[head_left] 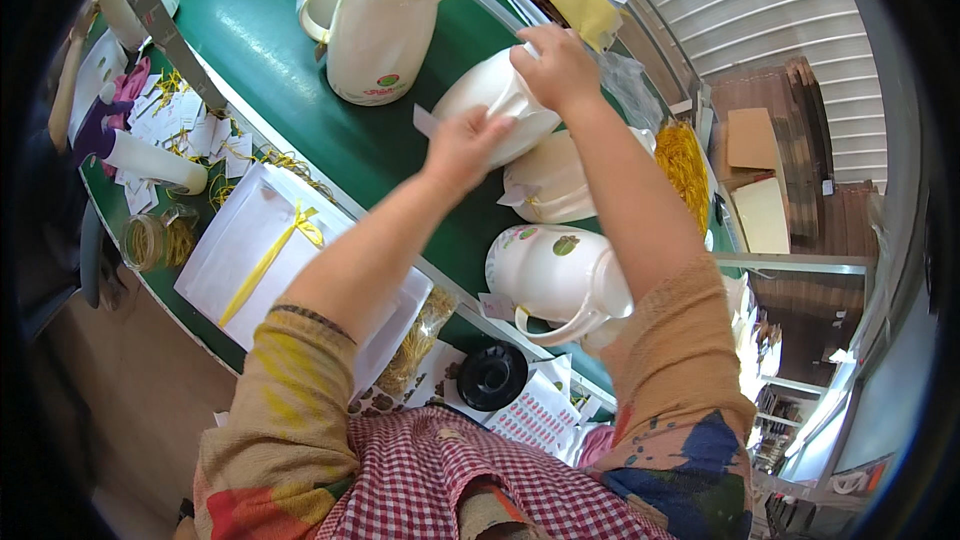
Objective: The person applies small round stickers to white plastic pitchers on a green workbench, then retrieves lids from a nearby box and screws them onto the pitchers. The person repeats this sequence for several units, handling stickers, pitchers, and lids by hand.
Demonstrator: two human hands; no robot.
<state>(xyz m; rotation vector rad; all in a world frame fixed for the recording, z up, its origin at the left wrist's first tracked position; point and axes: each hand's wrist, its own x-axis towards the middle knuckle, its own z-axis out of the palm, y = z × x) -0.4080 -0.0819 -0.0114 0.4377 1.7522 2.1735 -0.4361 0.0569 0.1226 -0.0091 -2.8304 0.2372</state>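
Both my hands are on a white vacuum jug (pixel 478 92), which lies tilted on the green table. My left hand (pixel 463 150) grips its near left side, beside a small white tag (pixel 424 120) that sticks out. My right hand (pixel 556 68) has its fingers closed at the far upper end, and what lies under those fingers is hidden. Just nearer lies a second white jug (pixel 550 180), partly behind my right forearm. A third white jug (pixel 540 258) with printed marks rests on its side, handle toward me. Upright at the back left stands another lidded jug (pixel 382 45).
A bundle of yellow ties (pixel 683 165) is right of the jugs. To the left are stacked white sheets (pixel 235 255) with a yellow ribbon, a clear jar (pixel 145 243) and scattered tags (pixel 185 130). A black round lid (pixel 492 376) lies near me. Another person's arm (pixel 75 80) shows far left.
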